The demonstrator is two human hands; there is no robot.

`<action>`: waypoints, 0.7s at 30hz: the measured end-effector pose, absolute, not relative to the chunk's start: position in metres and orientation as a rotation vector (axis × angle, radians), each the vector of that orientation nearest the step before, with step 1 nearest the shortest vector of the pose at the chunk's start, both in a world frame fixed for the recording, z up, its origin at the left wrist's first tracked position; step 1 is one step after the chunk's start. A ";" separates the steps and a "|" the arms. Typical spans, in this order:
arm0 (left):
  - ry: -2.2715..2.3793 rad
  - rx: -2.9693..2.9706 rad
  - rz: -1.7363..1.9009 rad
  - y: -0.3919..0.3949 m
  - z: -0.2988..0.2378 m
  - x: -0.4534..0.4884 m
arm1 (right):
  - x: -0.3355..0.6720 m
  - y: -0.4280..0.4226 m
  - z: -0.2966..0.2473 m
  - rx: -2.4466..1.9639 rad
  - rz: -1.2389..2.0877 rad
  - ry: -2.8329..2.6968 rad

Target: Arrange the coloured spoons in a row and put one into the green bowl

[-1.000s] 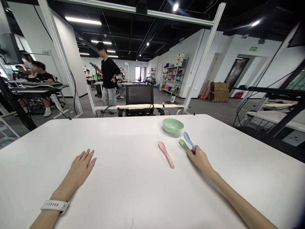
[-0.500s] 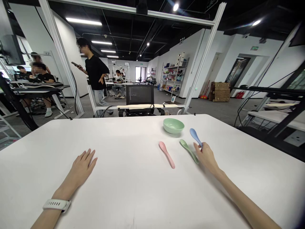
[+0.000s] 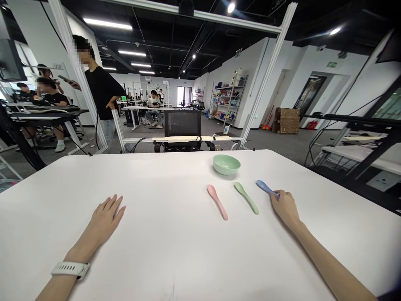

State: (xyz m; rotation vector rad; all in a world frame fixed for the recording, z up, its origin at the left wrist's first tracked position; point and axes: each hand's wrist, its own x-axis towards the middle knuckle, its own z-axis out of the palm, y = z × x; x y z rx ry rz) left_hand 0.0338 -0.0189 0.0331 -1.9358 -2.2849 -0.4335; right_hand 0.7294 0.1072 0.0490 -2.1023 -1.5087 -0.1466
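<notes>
My right hand (image 3: 284,207) pinches the handle of a blue spoon (image 3: 265,187), whose bowl points away to the left, low over the white table (image 3: 175,238). Left of it a green spoon (image 3: 247,197) and a pink spoon (image 3: 217,202) lie side by side on the table. A pale green bowl (image 3: 226,164) stands behind them. My left hand (image 3: 103,221) rests flat on the table at the left, fingers stretched out, holding nothing. A white watch (image 3: 70,269) is on that wrist.
Beyond the table's far edge stands a black office chair (image 3: 182,125) inside a white metal frame (image 3: 266,71). A person in a black shirt (image 3: 100,94) stands at the back left near seated people at desks. Shelving and a cardboard box (image 3: 286,120) are far right.
My right hand has carried the blue spoon to the right, away from the green spoon, and lower toward the table. The standing person has walked left. My left hand has stayed put.
</notes>
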 end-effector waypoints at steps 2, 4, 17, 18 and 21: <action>-2.275 -1.938 -0.439 -0.019 0.033 0.032 | 0.732 0.109 0.048 -2.118 -0.192 -1.522; -2.265 -1.943 -0.439 -0.018 0.033 0.032 | 0.735 0.111 0.047 -2.121 -0.205 -1.537; -2.302 -1.937 -0.420 -0.019 0.035 0.033 | 0.738 0.116 0.042 -2.119 -0.213 -1.564; -2.308 -1.938 -0.413 -0.019 0.036 0.033 | 0.738 0.116 0.043 -2.124 -0.213 -1.567; -2.321 -1.933 -0.399 -0.019 0.035 0.034 | 0.736 0.115 0.044 -2.139 -0.208 -1.565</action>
